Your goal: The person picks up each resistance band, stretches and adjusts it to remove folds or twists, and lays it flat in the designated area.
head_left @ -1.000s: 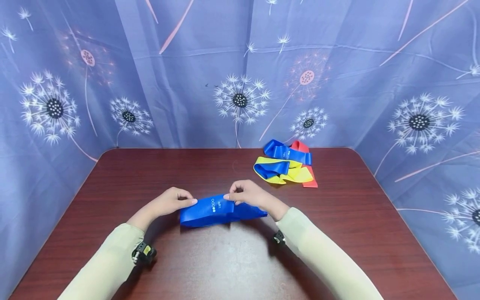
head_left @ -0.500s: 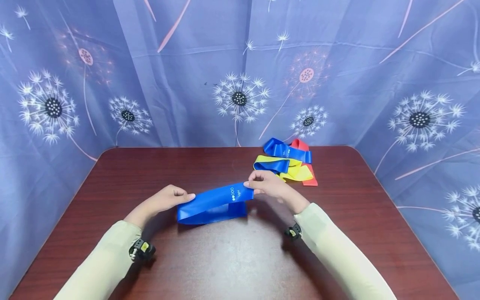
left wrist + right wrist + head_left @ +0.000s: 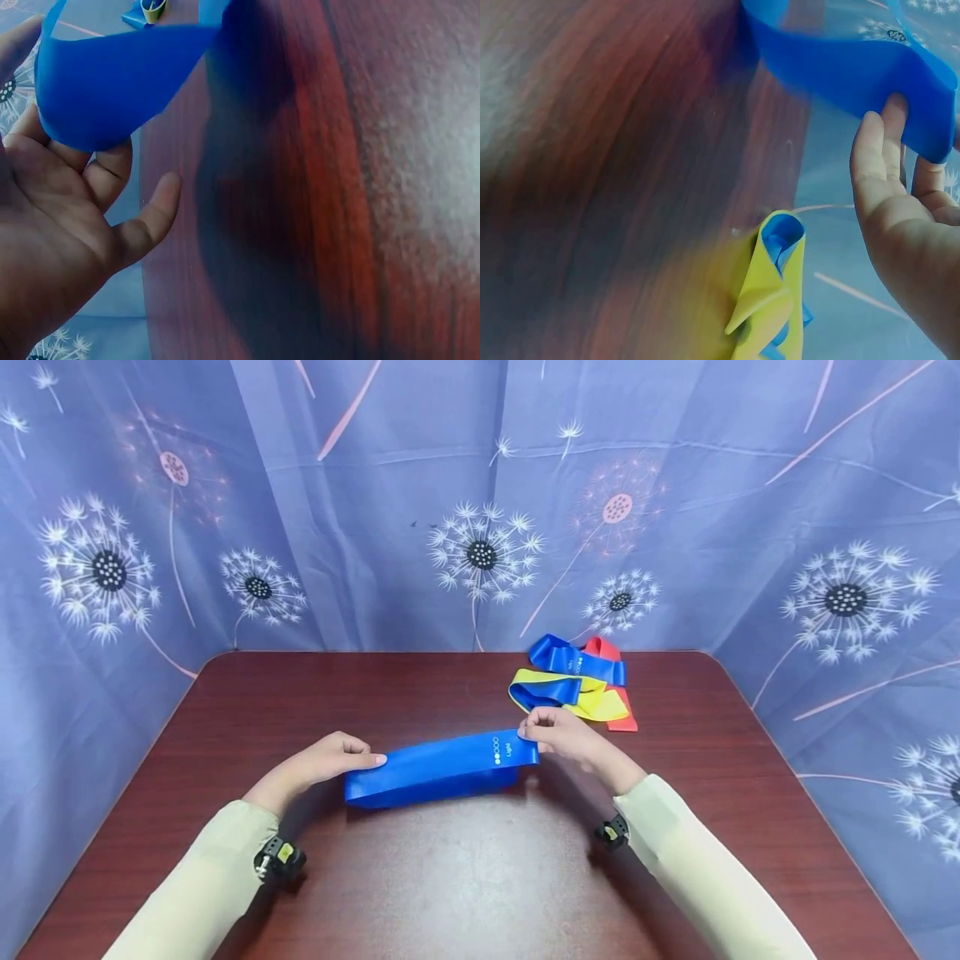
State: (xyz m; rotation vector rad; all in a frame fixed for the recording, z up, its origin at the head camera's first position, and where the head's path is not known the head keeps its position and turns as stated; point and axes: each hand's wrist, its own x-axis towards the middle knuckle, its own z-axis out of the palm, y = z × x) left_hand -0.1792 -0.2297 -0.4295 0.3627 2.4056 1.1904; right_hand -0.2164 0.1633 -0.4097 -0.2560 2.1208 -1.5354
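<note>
Dandelion-printed curtain point(image 3: 375, 543) rises behind the tabletop point(image 3: 450, 868), whose far part bears a heap of yellow, blue and red resistance bands point(image 3: 606, 702). In front of that heap and to its left, the blue resistance band point(image 3: 435, 763) marked "Light" spans from the left hand point(image 3: 330, 762), well left of the heap, to the right hand point(image 3: 572, 743), just before it, each grip closed on one end, thumb against fingers. Should one pinch loosen, the loop could twist or slip, since its lower fold seems to hang free, and the right hand, being so near the heap, might snag those bands.
</note>
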